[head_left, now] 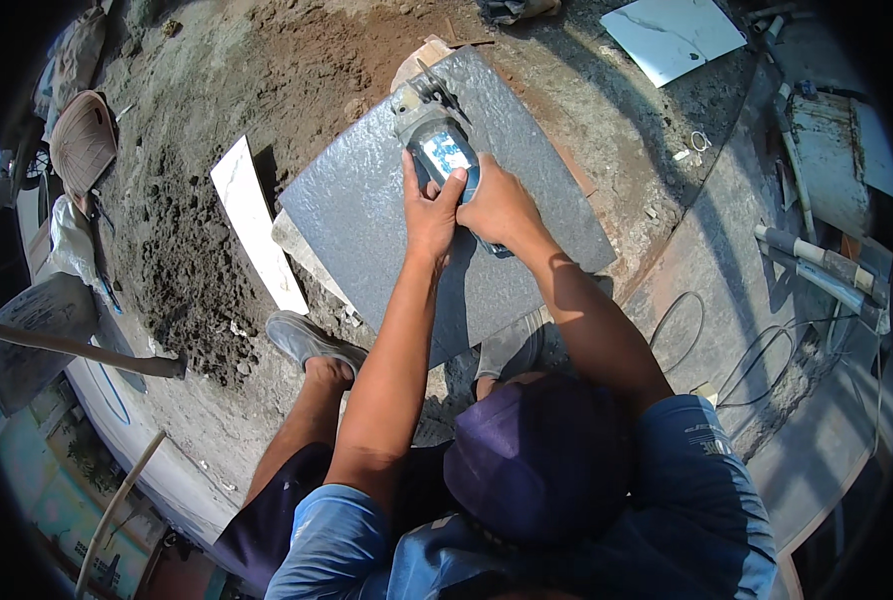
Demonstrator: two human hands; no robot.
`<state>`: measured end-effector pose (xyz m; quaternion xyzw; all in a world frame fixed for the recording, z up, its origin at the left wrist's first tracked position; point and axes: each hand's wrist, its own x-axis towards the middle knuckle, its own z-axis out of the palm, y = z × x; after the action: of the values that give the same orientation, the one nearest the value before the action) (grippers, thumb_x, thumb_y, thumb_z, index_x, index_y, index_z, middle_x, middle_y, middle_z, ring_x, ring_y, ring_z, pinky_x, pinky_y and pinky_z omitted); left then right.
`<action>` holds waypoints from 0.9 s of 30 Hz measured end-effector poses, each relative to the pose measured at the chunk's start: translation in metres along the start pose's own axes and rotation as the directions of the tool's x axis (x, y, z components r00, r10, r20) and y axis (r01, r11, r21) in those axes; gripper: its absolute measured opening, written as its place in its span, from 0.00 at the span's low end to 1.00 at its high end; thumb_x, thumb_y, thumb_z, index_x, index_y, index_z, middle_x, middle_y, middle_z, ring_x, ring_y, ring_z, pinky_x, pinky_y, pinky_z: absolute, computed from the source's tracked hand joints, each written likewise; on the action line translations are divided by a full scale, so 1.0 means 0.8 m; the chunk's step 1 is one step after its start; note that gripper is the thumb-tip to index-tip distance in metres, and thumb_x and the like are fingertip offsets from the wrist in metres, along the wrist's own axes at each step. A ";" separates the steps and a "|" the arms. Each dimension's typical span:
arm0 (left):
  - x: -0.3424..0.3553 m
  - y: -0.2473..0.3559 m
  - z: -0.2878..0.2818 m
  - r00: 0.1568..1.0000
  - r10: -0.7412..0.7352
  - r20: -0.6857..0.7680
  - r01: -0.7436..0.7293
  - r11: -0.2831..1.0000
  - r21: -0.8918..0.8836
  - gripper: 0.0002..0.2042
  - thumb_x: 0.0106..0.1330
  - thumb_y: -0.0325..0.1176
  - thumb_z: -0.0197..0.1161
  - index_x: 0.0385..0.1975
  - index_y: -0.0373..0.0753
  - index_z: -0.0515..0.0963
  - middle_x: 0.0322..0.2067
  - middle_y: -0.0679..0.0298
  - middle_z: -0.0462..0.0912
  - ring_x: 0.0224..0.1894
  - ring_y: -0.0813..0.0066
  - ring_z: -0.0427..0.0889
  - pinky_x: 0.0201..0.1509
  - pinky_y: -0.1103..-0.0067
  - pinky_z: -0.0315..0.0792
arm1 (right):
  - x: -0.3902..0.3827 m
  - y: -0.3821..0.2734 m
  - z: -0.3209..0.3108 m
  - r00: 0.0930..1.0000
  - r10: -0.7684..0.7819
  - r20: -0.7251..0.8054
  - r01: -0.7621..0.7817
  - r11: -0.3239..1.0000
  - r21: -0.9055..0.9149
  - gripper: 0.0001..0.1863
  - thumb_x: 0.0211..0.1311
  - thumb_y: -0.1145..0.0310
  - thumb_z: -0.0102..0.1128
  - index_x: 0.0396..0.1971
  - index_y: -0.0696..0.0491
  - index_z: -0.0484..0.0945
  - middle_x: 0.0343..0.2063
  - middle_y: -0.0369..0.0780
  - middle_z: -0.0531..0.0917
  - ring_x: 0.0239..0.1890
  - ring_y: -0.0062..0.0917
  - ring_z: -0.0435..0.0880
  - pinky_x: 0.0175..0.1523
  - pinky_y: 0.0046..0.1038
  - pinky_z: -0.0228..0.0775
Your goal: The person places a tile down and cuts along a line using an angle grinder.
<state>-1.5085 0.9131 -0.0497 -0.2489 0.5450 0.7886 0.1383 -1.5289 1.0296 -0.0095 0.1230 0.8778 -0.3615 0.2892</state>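
Head view: both hands, left hand (430, 212) and right hand (498, 207), grip closed the angle grinder (438, 140) on the grey tile (366, 210); better keep the disc steady and feet away.

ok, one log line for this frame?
left hand: on angle grinder | right hand: gripping grinder body | grinder: on grey tile | tile: on dirt ground

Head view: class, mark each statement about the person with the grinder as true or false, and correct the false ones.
1. Both hands grip the grinder. True: the left hand and right hand are both on it.
2. The grinder is over a white tile. False: it is over a dark grey tile.
3. A narrow white strip lies left of the grey tile. True.
4. The person is barefoot. False: a grey shoe is on the foot.
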 end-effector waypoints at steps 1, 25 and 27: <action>0.000 0.000 0.001 1.000 -0.001 -0.004 0.001 1.000 -0.003 0.52 0.67 0.35 0.72 0.80 0.44 0.36 0.60 0.43 0.73 0.56 0.62 0.79 0.58 0.71 0.75 | 0.000 0.001 -0.001 1.000 -0.006 -0.002 0.006 1.000 -0.002 0.32 0.56 0.58 0.68 0.56 0.61 0.70 0.48 0.59 0.83 0.54 0.54 0.83 0.58 0.47 0.75; -0.004 -0.016 -0.002 0.999 0.043 0.023 -0.042 0.998 -0.041 0.51 0.66 0.30 0.71 0.79 0.44 0.37 0.57 0.46 0.76 0.55 0.63 0.80 0.57 0.72 0.76 | -0.010 0.010 -0.002 1.000 0.000 0.002 0.000 1.000 0.005 0.48 0.49 0.64 0.70 0.69 0.66 0.61 0.55 0.62 0.79 0.60 0.51 0.80 0.64 0.42 0.72; -0.004 -0.016 -0.002 0.999 0.046 0.025 -0.045 0.998 -0.041 0.51 0.66 0.30 0.71 0.79 0.44 0.37 0.57 0.47 0.76 0.55 0.63 0.80 0.57 0.71 0.76 | -0.012 0.008 -0.003 1.000 -0.001 -0.001 0.001 1.000 0.010 0.48 0.49 0.64 0.70 0.69 0.66 0.61 0.55 0.62 0.79 0.60 0.51 0.80 0.64 0.42 0.72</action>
<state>-1.4990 0.9168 -0.0587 -0.2290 0.5329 0.8054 0.1223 -1.5190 1.0356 -0.0061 0.1241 0.8763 -0.3659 0.2879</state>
